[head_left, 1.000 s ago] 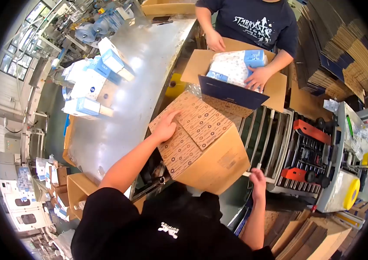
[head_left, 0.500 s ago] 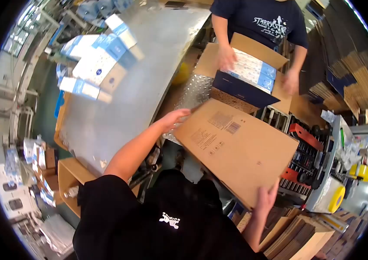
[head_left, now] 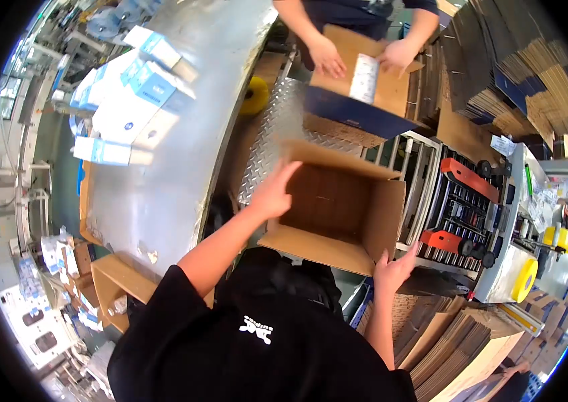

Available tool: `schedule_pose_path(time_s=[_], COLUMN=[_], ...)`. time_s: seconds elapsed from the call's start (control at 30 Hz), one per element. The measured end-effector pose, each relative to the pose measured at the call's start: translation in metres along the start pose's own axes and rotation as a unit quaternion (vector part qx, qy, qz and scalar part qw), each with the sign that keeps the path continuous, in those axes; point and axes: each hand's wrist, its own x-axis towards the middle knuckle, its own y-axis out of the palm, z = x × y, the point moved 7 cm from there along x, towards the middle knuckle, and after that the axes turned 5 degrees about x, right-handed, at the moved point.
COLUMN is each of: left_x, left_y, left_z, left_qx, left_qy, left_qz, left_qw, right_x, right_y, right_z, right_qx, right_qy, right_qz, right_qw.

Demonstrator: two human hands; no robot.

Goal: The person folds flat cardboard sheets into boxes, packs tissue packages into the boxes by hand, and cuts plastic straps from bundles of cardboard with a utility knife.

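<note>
An open, bare cardboard box (head_left: 327,201) stands in front of me with its mouth facing up. My left hand (head_left: 272,193) is at its left wall, thumb and fingers on the edge there. At the near right corner, my right hand (head_left: 393,271) touches the box with the thumb, its fingers stretched out past the wall. Beyond it is a second carton (head_left: 357,112) with a dark blue side. A co-worker's two hands (head_left: 327,57) are inside that carton, around a white patterned pack (head_left: 364,79).
Left of me is a metal table (head_left: 177,134) with blue-and-white cartons (head_left: 126,107) on it. A roller conveyor (head_left: 461,214) with red parts runs to the right. Flattened cardboard stacks (head_left: 458,355) stand near right and far right (head_left: 525,74).
The box between my hands went from tilted with its printed face showing to open side up. The co-worker's carton, earlier full of packs, now shows a single pack, and the view has shifted.
</note>
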Motion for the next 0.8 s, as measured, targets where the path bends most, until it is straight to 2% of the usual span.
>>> schedule_pose_path(time_s=[0.03, 0.07, 0.1, 0.13, 0.17, 0.2, 0.23, 0.27, 0.3, 0.37, 0.4, 0.47, 0.53, 0.57, 0.6, 0.63, 0.67, 0.7, 0.77, 0.8], left_x=[0.004, 0.001, -0.003, 0.003, 0.007, 0.002, -0.008, -0.008, 0.001, -0.014, -0.019, -0.013, -0.007, -0.006, -0.003, 0.0, 0.004, 0.01, 0.026, 0.036], left_y=[-0.019, -0.032, -0.046, -0.043, -0.025, -0.012, -0.002, 0.033, 0.104, 0.159, 0.143, 0.058, -0.03, -0.075, -0.115, -0.152, -0.186, -0.228, -0.306, -0.334], left_z=[0.009, 0.032, 0.054, 0.082, 0.092, 0.107, 0.118, 0.117, 0.162, 0.159, 0.161, 0.155, 0.176, 0.189, 0.206, 0.225, 0.242, 0.255, 0.298, 0.326], left_qx=[-0.077, -0.107, -0.136, -0.117, -0.115, 0.146, 0.396, 0.366, -0.004, -0.089, -0.063, -0.073, -0.068, -0.067, -0.066, 0.042, 0.15, 0.219, 0.318, 0.348], left_qy=[-0.056, -0.061, -0.066, -0.014, -0.015, -0.056, -0.094, -0.13, -0.129, -0.269, -0.289, -0.318, -0.205, -0.206, -0.204, -0.143, -0.08, -0.09, -0.115, -0.13], left_qz=[0.085, 0.102, 0.12, 0.064, 0.063, 0.026, -0.009, 0.04, 0.034, 0.135, 0.105, 0.096, -0.034, -0.059, -0.085, -0.143, -0.196, -0.219, -0.253, -0.266], left_qw=[0.992, 0.987, 0.981, 0.991, 0.991, 0.987, 0.913, 0.921, 0.991, 0.95, 0.95, 0.941, 0.976, 0.975, 0.973, 0.979, 0.966, 0.947, 0.907, 0.889], right_x=[0.003, -0.005, -0.007, -0.002, 0.0, -0.001, -0.002, 0.0, 0.004, 0.009, 0.017, 0.016, 0.0, -0.005, -0.027, -0.019, -0.02, -0.016, -0.002, 0.006], right_y=[0.02, 0.034, 0.048, 0.043, 0.042, 0.041, 0.039, 0.041, 0.045, 0.046, 0.047, 0.072, 0.117, 0.132, 0.159, 0.164, 0.165, 0.171, 0.165, 0.154], right_z=[-0.011, -0.022, -0.033, -0.024, -0.02, -0.018, -0.017, -0.015, -0.011, 0.009, 0.026, 0.059, 0.097, 0.135, 0.148, 0.169, 0.188, 0.177, 0.17, 0.163], right_qx=[0.018, 0.035, 0.086, 0.154, 0.14, 0.126, 0.126, 0.134, 0.142, 0.121, 0.102, 0.125, 0.221, 0.268, 0.295, 0.215, 0.129, 0.108, 0.263, 0.268], right_qy=[0.11, 0.218, 0.143, 0.148, 0.155, 0.163, 0.163, 0.174, 0.182, 0.156, 0.132, 0.099, 0.016, -0.022, 0.175, 0.029, -0.115, -0.04, 0.06, 0.06], right_qz=[0.12, 0.24, 0.217, 0.193, 0.203, 0.217, 0.224, 0.234, 0.242, 0.244, 0.236, 0.286, 0.313, 0.336, 0.452, 0.394, 0.317, 0.34, 0.385, 0.348], right_qw=[0.987, 0.945, 0.962, 0.958, 0.956, 0.954, 0.953, 0.947, 0.942, 0.949, 0.957, 0.945, 0.923, 0.903, 0.823, 0.893, 0.933, 0.933, 0.883, 0.896])
